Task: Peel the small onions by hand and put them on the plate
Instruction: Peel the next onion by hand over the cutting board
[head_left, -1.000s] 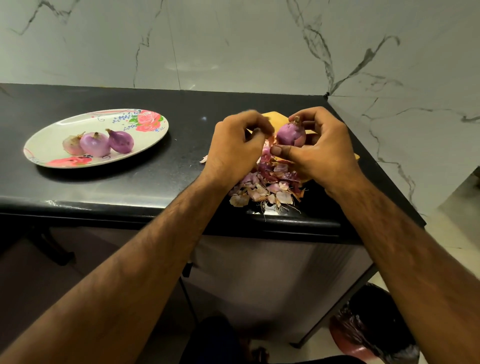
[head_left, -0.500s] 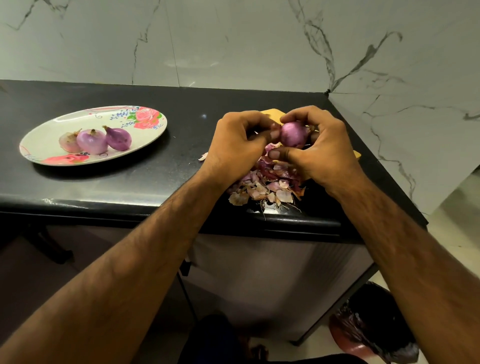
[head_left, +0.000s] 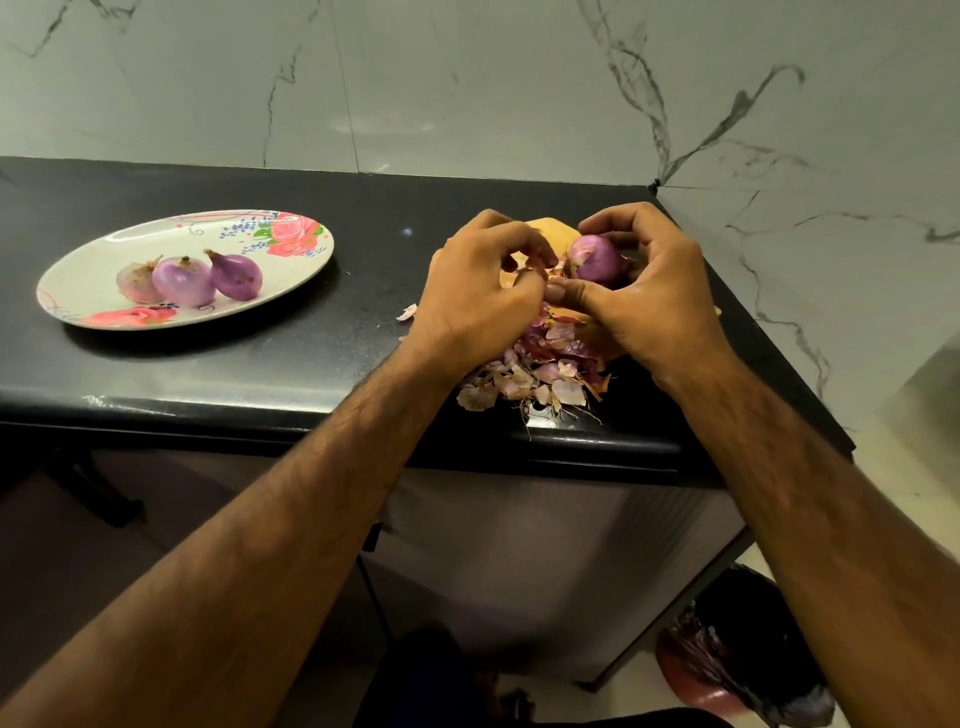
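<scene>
At the left of the frame the flowered plate sat on the black countertop as before, with the same three peeled onions touching in a row on it. Right of centre, the left hand had drawn a little away from the onion it had been touching half a second earlier. Its fingers were curled tight, pinching a reddish shred of skin that stretched toward the bulb. The right hand held that onion between curled fingers and thumb, above the counter at nearly the same spot. Below both hands lay the heap of peels, unchanged, near the counter's front edge.
</scene>
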